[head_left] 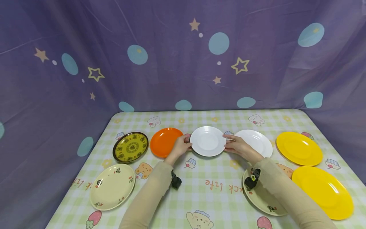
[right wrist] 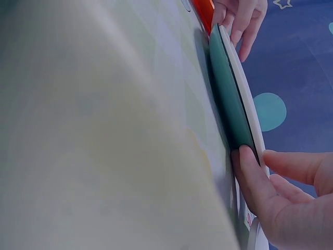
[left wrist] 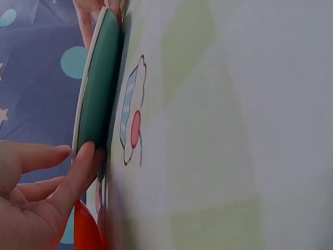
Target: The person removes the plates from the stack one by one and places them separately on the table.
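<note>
A white plate (head_left: 208, 141) is at the middle of the table, with a thin dark edge along its near side. From the side, a green dish (left wrist: 101, 88) with a dark rim line shows directly beneath the white rim, close over the tablecloth. My left hand (head_left: 180, 146) pinches the left edge, thumb and fingers on either side of the rim. On the opposite edge, my right hand (head_left: 240, 147) pinches the stack likewise; its fingers (right wrist: 250, 161) touch the green underside. Behind my left hand lies an orange plate (head_left: 163, 143); beside my right, another white plate (head_left: 258, 143).
Far left is a brown-rimmed patterned plate (head_left: 132, 147), with a cream plate (head_left: 112, 187) nearer. On the right lie two yellow plates, one far (head_left: 298, 149) and one near (head_left: 323, 192). My right forearm partly covers another cream plate (head_left: 263, 200). A purple curtain (head_left: 171, 86) hangs behind.
</note>
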Demonstrator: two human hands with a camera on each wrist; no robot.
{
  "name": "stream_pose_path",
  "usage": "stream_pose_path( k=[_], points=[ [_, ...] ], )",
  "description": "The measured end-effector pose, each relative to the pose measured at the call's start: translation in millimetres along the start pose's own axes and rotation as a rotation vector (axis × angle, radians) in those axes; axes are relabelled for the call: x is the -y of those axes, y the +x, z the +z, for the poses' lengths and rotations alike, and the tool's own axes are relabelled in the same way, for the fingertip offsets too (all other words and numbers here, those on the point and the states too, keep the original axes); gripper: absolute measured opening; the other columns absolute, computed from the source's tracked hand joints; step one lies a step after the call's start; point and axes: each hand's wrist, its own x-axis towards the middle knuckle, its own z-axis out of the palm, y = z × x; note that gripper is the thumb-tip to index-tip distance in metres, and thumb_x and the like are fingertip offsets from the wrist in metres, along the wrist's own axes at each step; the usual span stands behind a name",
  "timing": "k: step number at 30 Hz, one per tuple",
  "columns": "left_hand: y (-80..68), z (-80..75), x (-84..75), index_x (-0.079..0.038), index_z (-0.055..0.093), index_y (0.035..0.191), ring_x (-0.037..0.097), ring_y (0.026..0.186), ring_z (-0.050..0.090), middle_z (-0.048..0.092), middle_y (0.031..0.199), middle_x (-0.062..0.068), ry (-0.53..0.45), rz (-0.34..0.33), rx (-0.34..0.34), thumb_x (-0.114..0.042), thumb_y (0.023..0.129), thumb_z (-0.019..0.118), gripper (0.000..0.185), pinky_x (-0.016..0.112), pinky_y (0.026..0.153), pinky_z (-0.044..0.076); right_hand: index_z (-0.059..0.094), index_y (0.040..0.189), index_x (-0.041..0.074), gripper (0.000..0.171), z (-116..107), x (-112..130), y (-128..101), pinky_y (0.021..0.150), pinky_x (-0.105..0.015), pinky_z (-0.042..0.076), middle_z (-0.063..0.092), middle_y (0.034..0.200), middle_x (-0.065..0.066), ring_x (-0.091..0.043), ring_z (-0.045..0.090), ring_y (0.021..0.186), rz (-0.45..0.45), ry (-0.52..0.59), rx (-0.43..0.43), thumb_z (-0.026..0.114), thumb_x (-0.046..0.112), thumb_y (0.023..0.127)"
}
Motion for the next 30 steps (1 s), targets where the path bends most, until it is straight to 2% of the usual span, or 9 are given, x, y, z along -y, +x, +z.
stream_pose_path(
  k=[8, 20, 30],
  points=[
    [6.8, -0.5, 2.2, 0.003, 0.049, 0.122, 0.013, 0.051, 0.055, 0.049, 0.084, 0.012, 0.056, -0.016, 0.014, 0.002, 0.082, 0.057, 0.041, 0.023, 0.051, 0.053, 0.022, 0.138, 0.000, 0.061, -0.4, -0.2, -0.1, 0.082, -0.030, 0.049, 0.034, 0.130, -0.031, -0.010, 0.060, 0.077, -0.006, 0.014, 0.006, 0.046, -0.013, 0.084],
    [7.3, -0.4, 0.6, 0.003, 0.051, 0.120, 0.015, 0.052, 0.057, 0.049, 0.083, 0.013, 0.065, -0.042, 0.014, 0.000, 0.081, 0.059, 0.040, 0.024, 0.050, 0.053, 0.017, 0.139, -0.001, 0.064, -0.7, 0.1, -1.7, 0.083, -0.031, 0.049, 0.033, 0.130, -0.032, -0.011, 0.060, 0.078, -0.021, 0.030, 0.024, 0.045, -0.013, 0.084],
    [6.5, -1.1, 0.6, 0.002, 0.053, 0.118, 0.016, 0.052, 0.057, 0.049, 0.081, 0.011, 0.079, -0.027, 0.006, 0.000, 0.081, 0.060, 0.038, 0.024, 0.050, 0.053, 0.015, 0.140, 0.000, 0.066, -0.7, 1.2, -2.2, 0.082, -0.032, 0.049, 0.039, 0.123, -0.031, -0.011, 0.060, 0.078, -0.013, 0.037, 0.014, 0.046, -0.013, 0.084]
  ],
)
